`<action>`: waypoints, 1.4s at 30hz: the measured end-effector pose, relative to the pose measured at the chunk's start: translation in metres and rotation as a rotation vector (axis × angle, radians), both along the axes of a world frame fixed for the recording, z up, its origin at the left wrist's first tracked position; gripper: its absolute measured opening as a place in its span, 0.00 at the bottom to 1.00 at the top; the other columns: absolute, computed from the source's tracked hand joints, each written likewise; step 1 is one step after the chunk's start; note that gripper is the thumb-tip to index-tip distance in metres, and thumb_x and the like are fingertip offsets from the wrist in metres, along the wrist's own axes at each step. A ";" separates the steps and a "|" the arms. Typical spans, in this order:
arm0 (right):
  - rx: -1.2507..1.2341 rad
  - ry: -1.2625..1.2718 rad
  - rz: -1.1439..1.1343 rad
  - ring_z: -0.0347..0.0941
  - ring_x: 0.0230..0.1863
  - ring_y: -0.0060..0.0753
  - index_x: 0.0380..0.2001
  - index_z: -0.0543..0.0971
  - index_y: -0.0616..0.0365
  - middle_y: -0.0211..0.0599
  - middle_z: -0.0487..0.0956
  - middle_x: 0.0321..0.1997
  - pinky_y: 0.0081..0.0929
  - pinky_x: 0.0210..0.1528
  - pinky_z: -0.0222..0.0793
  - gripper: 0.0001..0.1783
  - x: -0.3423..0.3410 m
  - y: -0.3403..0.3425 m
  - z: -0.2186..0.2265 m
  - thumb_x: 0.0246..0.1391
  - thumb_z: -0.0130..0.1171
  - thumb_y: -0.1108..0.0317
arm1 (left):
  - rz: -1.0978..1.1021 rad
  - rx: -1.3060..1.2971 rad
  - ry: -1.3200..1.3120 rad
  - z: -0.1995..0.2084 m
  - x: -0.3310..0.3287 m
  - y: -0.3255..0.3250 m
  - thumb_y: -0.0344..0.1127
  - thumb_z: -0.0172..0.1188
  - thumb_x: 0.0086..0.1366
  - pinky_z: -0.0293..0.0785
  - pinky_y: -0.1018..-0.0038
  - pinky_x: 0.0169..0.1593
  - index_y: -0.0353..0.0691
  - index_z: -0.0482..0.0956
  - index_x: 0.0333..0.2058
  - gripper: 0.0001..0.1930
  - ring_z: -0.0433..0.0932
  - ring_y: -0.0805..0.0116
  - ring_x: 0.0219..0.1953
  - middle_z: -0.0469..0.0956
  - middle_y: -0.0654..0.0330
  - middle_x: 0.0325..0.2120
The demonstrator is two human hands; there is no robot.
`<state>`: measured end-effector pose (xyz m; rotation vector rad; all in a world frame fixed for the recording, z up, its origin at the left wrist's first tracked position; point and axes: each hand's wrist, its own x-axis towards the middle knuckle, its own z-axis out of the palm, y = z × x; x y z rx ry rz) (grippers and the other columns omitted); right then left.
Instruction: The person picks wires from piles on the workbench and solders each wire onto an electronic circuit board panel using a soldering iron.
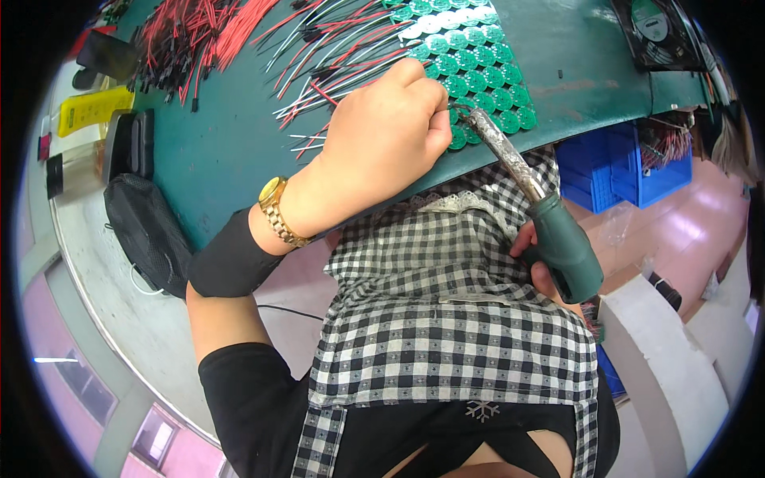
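My right hand is wrapped round the green handle of a soldering iron, which partly hides the fingers. The iron's tip reaches the near part of a panel of round green circuit boards, close to my left fingertips. My left hand, with a gold watch at its wrist, is closed in a pinch over the panel's left edge. What it pinches is hidden behind the fingers. Red, black and white wires fan out leftward from the panel, and some pass under my left hand.
A thick bundle of red and black wires lies at the far left of the green table. A black spool is at the far right. Blue bins stand below the right edge. At left are a yellow object and a black mesh bag.
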<state>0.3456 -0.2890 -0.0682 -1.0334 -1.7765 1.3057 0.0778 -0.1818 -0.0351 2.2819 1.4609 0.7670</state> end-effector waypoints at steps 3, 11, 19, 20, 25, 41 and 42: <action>-0.022 0.038 -0.024 0.74 0.27 0.29 0.42 0.74 0.62 0.35 0.77 0.28 0.24 0.31 0.69 0.20 -0.004 -0.006 -0.004 0.49 0.57 0.61 | -0.008 -0.025 0.006 -0.003 -0.003 0.002 0.26 0.61 0.47 0.72 0.73 0.28 0.37 0.75 0.22 0.04 0.75 0.66 0.23 0.71 0.60 0.22; -0.133 -0.001 0.035 0.72 0.33 0.33 0.60 0.59 0.65 0.48 0.75 0.33 0.27 0.34 0.67 0.34 -0.006 -0.009 0.017 0.54 0.55 0.58 | -0.026 -0.052 -0.028 -0.003 -0.012 -0.002 0.26 0.61 0.47 0.71 0.73 0.27 0.36 0.75 0.22 0.04 0.74 0.66 0.23 0.70 0.60 0.20; -0.066 -0.077 -0.099 0.73 0.30 0.30 0.46 0.69 0.59 0.39 0.77 0.28 0.27 0.33 0.66 0.24 0.004 -0.010 0.006 0.50 0.58 0.55 | -0.029 -0.061 -0.044 -0.005 0.003 0.004 0.25 0.62 0.47 0.72 0.76 0.27 0.36 0.75 0.21 0.04 0.74 0.69 0.22 0.71 0.60 0.20; -0.068 -0.060 -0.222 0.75 0.26 0.29 0.32 0.77 0.59 0.34 0.78 0.25 0.27 0.30 0.69 0.15 0.000 -0.011 0.004 0.45 0.60 0.58 | -0.021 -0.078 -0.044 -0.004 0.005 0.006 0.25 0.62 0.47 0.72 0.77 0.27 0.35 0.75 0.22 0.04 0.74 0.70 0.22 0.71 0.61 0.20; 0.014 -0.301 -0.270 0.77 0.29 0.30 0.36 0.78 0.58 0.32 0.79 0.26 0.25 0.33 0.71 0.15 0.013 -0.011 -0.010 0.45 0.61 0.63 | -0.087 -0.095 -0.016 -0.001 0.005 0.014 0.23 0.61 0.48 0.71 0.79 0.28 0.35 0.74 0.24 0.05 0.74 0.72 0.23 0.71 0.61 0.23; -0.243 0.250 -0.332 0.72 0.34 0.28 0.47 0.72 0.61 0.34 0.75 0.33 0.25 0.34 0.66 0.29 -0.009 -0.025 0.024 0.54 0.54 0.46 | -0.094 0.271 -0.783 0.045 -0.111 -0.037 0.17 0.45 0.44 0.66 0.57 0.53 0.41 0.68 0.41 0.22 0.72 0.51 0.47 0.62 0.47 0.55; -0.249 0.245 -0.268 0.72 0.35 0.28 0.52 0.70 0.61 0.33 0.74 0.34 0.26 0.36 0.66 0.33 -0.005 -0.029 0.023 0.54 0.55 0.45 | -0.031 0.291 -0.758 0.040 -0.135 -0.047 0.17 0.43 0.43 0.69 0.59 0.48 0.38 0.67 0.41 0.22 0.73 0.54 0.42 0.65 0.46 0.50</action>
